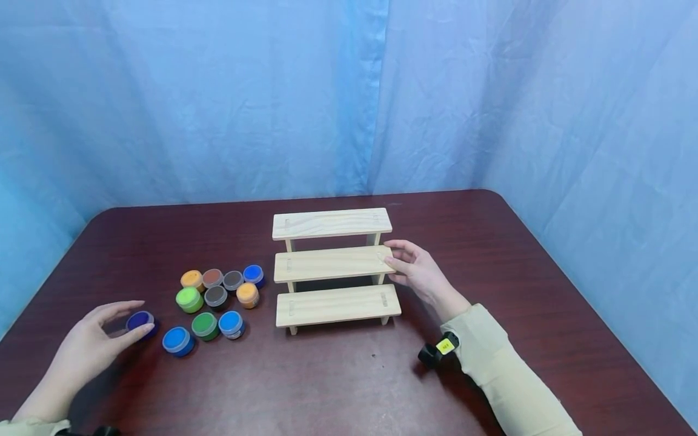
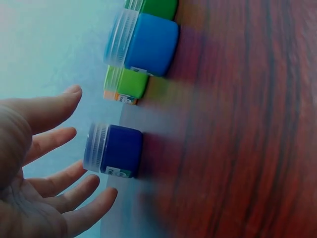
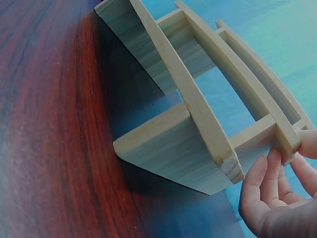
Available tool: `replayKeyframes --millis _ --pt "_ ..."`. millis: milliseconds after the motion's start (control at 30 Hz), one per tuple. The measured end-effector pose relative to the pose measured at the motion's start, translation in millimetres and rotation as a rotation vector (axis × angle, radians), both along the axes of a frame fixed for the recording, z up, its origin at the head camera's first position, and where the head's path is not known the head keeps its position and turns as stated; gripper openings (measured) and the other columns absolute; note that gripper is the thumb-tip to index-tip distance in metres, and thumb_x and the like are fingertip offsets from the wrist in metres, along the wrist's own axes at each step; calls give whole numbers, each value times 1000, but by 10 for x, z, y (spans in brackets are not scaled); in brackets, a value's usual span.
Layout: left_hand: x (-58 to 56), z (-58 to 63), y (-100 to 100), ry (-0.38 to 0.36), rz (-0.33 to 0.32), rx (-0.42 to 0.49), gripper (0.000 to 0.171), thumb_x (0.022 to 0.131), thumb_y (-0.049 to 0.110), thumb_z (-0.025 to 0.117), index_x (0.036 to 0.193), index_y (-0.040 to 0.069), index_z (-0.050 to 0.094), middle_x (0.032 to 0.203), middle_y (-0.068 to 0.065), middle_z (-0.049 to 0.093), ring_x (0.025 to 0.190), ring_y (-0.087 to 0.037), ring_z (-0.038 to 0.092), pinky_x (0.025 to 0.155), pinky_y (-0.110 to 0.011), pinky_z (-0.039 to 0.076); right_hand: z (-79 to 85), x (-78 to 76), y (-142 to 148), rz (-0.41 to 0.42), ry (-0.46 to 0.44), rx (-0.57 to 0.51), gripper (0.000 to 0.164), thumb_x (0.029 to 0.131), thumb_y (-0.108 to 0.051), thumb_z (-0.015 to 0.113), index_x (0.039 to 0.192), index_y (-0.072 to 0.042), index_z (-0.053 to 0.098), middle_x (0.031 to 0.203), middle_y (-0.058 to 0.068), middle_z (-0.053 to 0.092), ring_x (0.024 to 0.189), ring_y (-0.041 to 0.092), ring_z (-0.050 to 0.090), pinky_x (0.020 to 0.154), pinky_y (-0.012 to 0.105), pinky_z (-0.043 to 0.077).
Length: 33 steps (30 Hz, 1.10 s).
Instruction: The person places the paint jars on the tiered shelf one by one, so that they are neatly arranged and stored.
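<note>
My left hand (image 1: 89,348) reaches round a dark blue paint jar (image 1: 139,319) at the left of the table. In the left wrist view its fingers and thumb are spread beside the clear lid of that jar (image 2: 121,148), which stands upright. My right hand (image 1: 428,278) pinches the right end of the middle step of a three-step wooden display stand (image 1: 332,264). The thumb lies on top of the board and fingers are underneath, as the right wrist view also shows at the stand's side panel (image 3: 168,148).
Several more paint jars stand grouped between my left hand and the stand, among them a blue jar (image 1: 178,341), a dark green jar (image 1: 205,326), a light green jar (image 1: 189,300) and an orange jar (image 1: 248,295). Blue curtains (image 1: 245,103) hang behind the dark wooden table (image 1: 327,387).
</note>
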<state>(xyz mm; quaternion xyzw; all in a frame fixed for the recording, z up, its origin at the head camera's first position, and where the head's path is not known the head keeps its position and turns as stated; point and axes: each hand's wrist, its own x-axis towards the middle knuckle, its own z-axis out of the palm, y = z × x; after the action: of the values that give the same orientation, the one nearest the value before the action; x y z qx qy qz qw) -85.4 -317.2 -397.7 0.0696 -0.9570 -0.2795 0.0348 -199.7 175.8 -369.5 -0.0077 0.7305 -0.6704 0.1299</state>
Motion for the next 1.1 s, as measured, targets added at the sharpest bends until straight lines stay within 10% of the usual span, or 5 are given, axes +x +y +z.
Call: replayKeyframes --millis 1100 --pt "27 -61 -96 -34 -33 -15 50 87 27 68 126 -3 56 123 -35 53 105 -50 52 77 -62 48 -39 20 -4 -6 8 -63 45 95 -4 53 137 1 40 90 -9 58 78 4 59 68 20 51"
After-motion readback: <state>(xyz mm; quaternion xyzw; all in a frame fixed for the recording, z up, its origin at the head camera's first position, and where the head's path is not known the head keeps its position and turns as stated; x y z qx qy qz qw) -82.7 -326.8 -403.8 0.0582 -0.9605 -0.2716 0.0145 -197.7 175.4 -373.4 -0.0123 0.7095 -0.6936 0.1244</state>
